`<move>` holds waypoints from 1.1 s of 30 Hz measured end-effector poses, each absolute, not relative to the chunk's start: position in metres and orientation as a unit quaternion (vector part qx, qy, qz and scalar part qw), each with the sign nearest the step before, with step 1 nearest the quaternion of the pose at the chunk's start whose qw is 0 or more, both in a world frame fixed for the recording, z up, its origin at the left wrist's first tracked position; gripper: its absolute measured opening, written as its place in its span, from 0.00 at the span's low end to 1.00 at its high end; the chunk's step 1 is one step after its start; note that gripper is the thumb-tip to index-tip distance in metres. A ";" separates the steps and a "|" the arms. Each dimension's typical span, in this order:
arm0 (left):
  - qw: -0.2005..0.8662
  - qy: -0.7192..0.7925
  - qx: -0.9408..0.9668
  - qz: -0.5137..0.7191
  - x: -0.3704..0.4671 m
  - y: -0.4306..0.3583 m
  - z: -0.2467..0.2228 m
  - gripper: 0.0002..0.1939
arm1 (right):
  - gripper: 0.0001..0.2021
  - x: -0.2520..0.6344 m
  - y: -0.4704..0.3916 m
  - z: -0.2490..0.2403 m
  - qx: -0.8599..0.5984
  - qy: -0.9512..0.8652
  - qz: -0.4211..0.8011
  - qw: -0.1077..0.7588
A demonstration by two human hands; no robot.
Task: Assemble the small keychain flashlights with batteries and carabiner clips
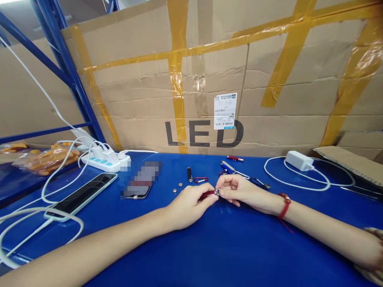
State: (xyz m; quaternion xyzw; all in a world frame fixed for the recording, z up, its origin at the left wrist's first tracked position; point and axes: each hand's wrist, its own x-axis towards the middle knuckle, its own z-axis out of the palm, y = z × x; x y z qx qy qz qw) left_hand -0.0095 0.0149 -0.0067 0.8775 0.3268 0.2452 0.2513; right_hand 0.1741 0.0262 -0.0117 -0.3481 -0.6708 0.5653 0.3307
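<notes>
A small red cylinder (207, 194) with a silver end lies between my hands over the blue table. My left hand (190, 205) is closed round its red body. The fingertips of my right hand (236, 190) pinch the silver end. Beyond my left hand are two small round silver pieces (180, 184), a short black cylinder (189, 174) and a red carabiner (200, 179). Behind my right hand lie a blue cylinder (228, 167) with a metal clip, a dark clip with a ring (260, 183) and another red cylinder (235, 158).
On the left of the blue table (227, 255) are a phone (82, 195), a second dark phone (142, 181), looping white cables and a power strip (106, 162). A white charger (299, 160) sits at the right. A big taped cardboard box (143, 103) stands behind.
</notes>
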 end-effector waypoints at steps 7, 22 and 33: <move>0.182 0.278 0.918 0.217 -0.010 0.018 -0.013 0.08 | 0.11 0.176 0.027 -0.015 -0.365 -0.709 0.526 0.296; 0.172 0.289 0.921 0.197 -0.013 0.019 -0.014 0.11 | 0.11 0.176 0.028 -0.013 -0.364 -0.709 0.537 0.275; 0.144 0.306 0.922 0.190 -0.013 0.014 -0.009 0.11 | 0.13 0.171 0.024 -0.012 -0.370 -0.687 0.558 0.282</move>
